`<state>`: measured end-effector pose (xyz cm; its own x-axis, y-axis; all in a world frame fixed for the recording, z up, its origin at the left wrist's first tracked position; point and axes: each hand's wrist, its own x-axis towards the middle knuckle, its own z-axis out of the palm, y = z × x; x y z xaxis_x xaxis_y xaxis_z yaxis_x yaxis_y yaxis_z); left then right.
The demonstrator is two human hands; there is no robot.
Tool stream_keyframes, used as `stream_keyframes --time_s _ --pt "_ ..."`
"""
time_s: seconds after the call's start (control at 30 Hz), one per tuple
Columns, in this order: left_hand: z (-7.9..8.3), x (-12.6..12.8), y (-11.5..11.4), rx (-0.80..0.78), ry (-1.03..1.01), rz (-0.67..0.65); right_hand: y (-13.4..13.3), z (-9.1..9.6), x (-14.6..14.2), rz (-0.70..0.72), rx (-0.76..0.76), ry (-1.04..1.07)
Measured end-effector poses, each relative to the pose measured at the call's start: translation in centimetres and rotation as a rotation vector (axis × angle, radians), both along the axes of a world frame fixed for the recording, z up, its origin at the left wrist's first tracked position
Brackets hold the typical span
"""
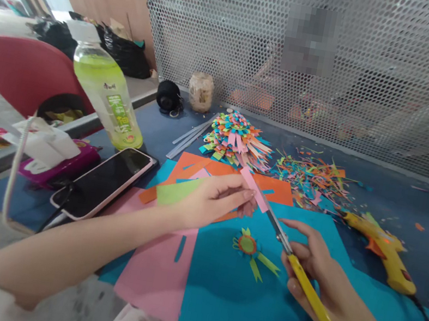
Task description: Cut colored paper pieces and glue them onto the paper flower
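Between thumb and fingers, my left hand pinches a narrow pink paper strip. Long yellow-handled scissors are gripped in my right hand, their metal blades lying against the strip's lower end. Below the hands a small rosette with an orange and green centre and green ribbon tails rests on a large blue sheet. A pink sheet lies to its left, bearing a thin blue strip. Orange sheets and a light green piece are partly under my left hand.
Behind the sheets stands a pile of fringed coloured paper, with paper scraps beside it. A yellow glue gun lies at right. At left are a phone, a drink bottle and a purple tissue box. Perforated metal closes the back.
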<state>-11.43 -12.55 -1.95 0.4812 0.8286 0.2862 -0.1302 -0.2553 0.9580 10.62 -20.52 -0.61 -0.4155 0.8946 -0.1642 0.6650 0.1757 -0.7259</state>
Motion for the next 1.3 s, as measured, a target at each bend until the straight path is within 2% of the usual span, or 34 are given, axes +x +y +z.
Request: stream_keyframes --time_s 1.3 --pt "-0.19 -0.18 0.17 -0.114 0.019 -0.071 -0.17 0.10 -0.24 -0.022 0.091 -0.027"
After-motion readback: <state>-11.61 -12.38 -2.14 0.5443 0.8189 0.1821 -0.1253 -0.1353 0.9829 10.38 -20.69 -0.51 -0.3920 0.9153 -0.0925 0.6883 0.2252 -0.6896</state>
